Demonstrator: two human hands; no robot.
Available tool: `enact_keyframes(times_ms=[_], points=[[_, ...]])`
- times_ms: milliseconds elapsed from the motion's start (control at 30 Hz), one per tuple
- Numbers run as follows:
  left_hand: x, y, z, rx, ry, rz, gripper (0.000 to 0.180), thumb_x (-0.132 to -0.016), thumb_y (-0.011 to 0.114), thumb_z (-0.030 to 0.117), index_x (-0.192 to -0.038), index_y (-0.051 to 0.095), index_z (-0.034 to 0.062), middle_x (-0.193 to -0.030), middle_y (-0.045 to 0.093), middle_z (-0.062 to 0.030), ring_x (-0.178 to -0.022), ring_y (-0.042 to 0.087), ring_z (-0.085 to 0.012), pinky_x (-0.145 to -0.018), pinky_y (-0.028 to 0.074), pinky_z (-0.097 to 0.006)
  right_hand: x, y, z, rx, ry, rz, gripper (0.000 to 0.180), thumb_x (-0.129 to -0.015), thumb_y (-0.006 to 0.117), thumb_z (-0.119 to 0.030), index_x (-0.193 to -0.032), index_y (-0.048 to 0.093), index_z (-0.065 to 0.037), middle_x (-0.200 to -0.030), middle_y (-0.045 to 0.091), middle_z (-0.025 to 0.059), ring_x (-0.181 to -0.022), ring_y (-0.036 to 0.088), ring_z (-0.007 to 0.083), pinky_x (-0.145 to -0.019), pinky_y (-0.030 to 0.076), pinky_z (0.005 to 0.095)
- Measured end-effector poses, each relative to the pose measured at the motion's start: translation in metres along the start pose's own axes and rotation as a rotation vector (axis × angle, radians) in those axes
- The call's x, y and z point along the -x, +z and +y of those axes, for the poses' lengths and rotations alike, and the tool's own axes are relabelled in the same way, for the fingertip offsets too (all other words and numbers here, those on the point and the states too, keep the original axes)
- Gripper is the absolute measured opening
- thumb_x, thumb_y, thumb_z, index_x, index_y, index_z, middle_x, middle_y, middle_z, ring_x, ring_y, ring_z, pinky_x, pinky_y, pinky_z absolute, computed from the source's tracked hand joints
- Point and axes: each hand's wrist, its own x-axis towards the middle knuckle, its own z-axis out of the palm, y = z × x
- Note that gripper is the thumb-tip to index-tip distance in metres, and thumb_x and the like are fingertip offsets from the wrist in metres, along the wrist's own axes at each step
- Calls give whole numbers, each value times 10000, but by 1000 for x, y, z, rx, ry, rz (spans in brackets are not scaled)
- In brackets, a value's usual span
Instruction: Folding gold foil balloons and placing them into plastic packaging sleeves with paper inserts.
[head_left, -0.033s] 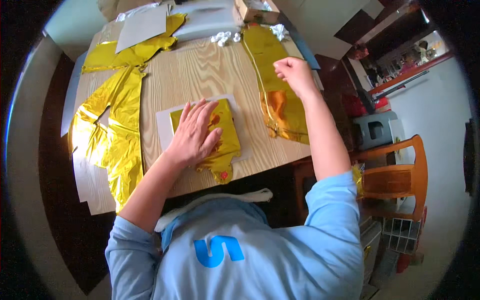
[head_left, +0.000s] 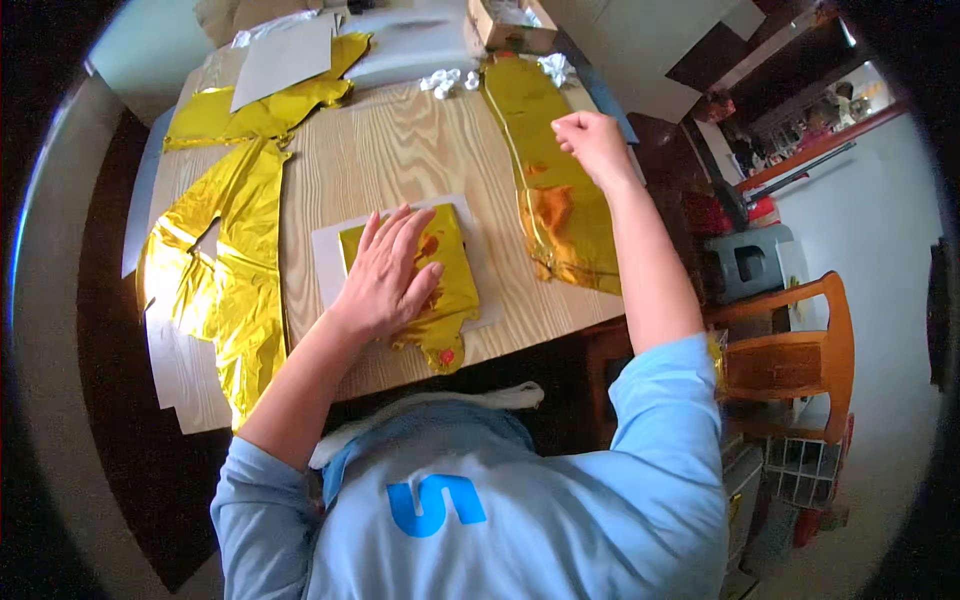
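Note:
My left hand (head_left: 385,270) lies spread on a folded piece of gold foil (head_left: 455,265), pressing it against a white board (head_left: 328,270) on the table. The foil's near end is crumpled and bears a small red spot. My right hand (head_left: 597,150) is raised on the right, over a long gold foil bag (head_left: 525,105). Its fingers are curled into a pinch; whatever may be between them is too small to make out. The bag's near part shows an orange, wrinkled reflection.
More crinkled gold foil (head_left: 250,230) covers the table's left side, partly torn. At the back lie a grey card (head_left: 285,65), white crumpled bits (head_left: 440,82) and a cardboard box (head_left: 512,35). A wooden chair (head_left: 835,350) stands right of the wooden table (head_left: 400,140).

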Motion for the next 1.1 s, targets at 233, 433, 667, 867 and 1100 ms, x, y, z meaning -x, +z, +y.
enact_keyframes(times_ms=[233,433,667,867,1100], points=[[-9,-3,5,49,16,-5,607,-967,487,351,-1442,356,-4,-1415,464,-218,-1410,344,-388,-1193,157,-533,-160,-14,70,471,-231,368,384,-785,766,-164,-1149,696,-62,-983,705,132,-873,672,283,-799,534,380],[-13,-10,4,139,-23,-61,598,-956,494,335,-1427,371,-12,-1399,478,-221,-1405,346,-406,-1190,156,-549,-220,13,104,911,-277,219,225,-926,560,-218,-932,723,-63,-996,678,224,-941,651,402,-825,515,493],[-10,-14,2,171,-67,-85,600,-938,517,308,-1420,379,-21,-1412,471,-218,-1414,340,-401,-1194,139,-544,-204,14,66,779,-371,175,158,-879,652,-222,-908,708,-77,-885,692,190,-852,670,368,-767,532,459],[-16,-10,1,188,-46,-89,593,-935,516,293,-1415,383,-29,-1407,471,-225,-1415,342,-398,-1192,149,-546,-186,-17,67,667,-443,99,184,-895,643,-190,-1052,647,-94,-964,702,189,-860,670,381,-781,533,468],[-7,-11,-1,227,-63,-34,576,-942,507,288,-1407,385,-29,-1379,482,-242,-1399,363,-396,-1187,168,-548,-43,-3,-43,754,-521,-23,185,-893,622,-167,-998,663,-20,-942,690,168,-850,669,345,-763,533,423]])
